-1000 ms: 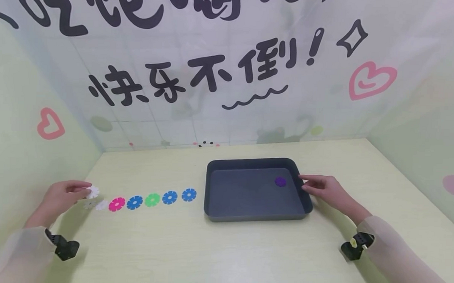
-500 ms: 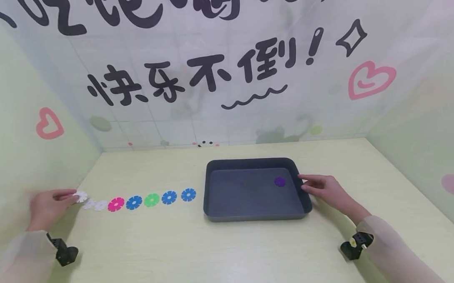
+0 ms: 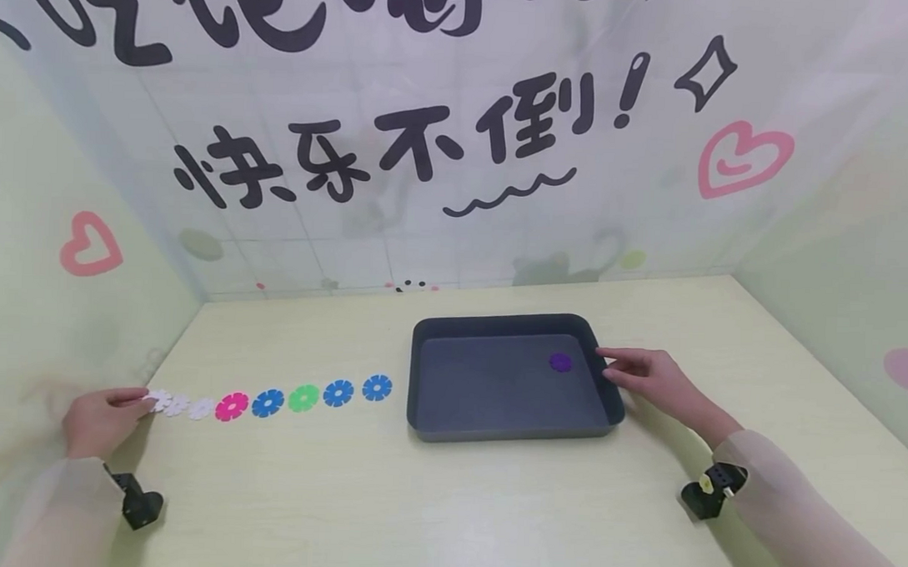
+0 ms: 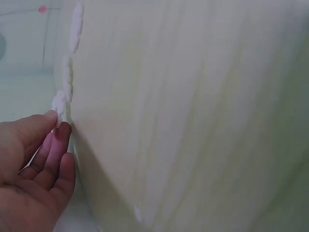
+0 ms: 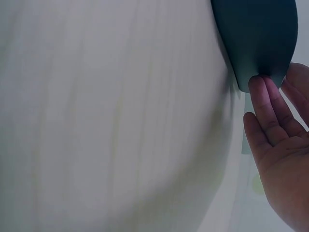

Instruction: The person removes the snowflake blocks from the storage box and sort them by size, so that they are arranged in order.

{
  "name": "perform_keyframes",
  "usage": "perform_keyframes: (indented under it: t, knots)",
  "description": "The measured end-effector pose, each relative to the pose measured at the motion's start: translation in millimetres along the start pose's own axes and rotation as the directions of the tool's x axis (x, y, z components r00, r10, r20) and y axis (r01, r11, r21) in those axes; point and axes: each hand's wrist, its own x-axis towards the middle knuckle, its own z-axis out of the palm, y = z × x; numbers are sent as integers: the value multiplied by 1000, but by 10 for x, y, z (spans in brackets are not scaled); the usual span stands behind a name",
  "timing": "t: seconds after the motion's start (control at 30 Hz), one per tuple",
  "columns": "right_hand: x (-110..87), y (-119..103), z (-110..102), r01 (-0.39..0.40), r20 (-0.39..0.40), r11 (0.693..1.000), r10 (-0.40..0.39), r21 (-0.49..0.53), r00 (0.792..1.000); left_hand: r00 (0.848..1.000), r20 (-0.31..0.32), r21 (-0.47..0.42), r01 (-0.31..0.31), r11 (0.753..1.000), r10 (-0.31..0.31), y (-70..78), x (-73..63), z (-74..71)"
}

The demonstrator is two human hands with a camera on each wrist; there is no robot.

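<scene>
In the head view my left hand point(image 3: 102, 421) pinches a white notched plastic disc point(image 3: 161, 398) between thumb and fingers, low at the left end of a row. The left wrist view shows this disc point(image 4: 59, 104) edge-on at my fingertips, right beside another white disc point(image 4: 67, 79). Beyond it the row runs rightward: white, then a pink disc point(image 3: 231, 407), blue, green and two more blue. My right hand point(image 3: 649, 375) touches the right wall of a dark grey tray point(image 3: 509, 437), fingers rather straight. The right wrist view has those fingertips point(image 5: 259, 86) against the tray's outer side.
A purple disc point(image 3: 560, 362) lies inside the tray, near its right wall. A printed sheet with lettering point(image 3: 421, 140) forms the back wall, and side panels stand left and right. The pale wood-grain table point(image 3: 342, 488) extends in front.
My left hand has moved left and down with the white disc, bringing it to the row's left end, against the other white discs. My right hand stays at the tray.
</scene>
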Motion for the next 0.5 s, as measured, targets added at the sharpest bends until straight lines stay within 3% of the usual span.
perform_keyframes:
  t: [0.33, 0.5]
  knots:
    - [3, 15, 5, -3, 0, 1000, 3, -14, 1000, 1000, -21, -1, 6, 1000, -6, 15, -17, 10]
    - [2, 23, 4, -7, 0, 1000, 7, -16, 1000, 997, 18, -48, 76, 996, -76, 12, 10, 15]
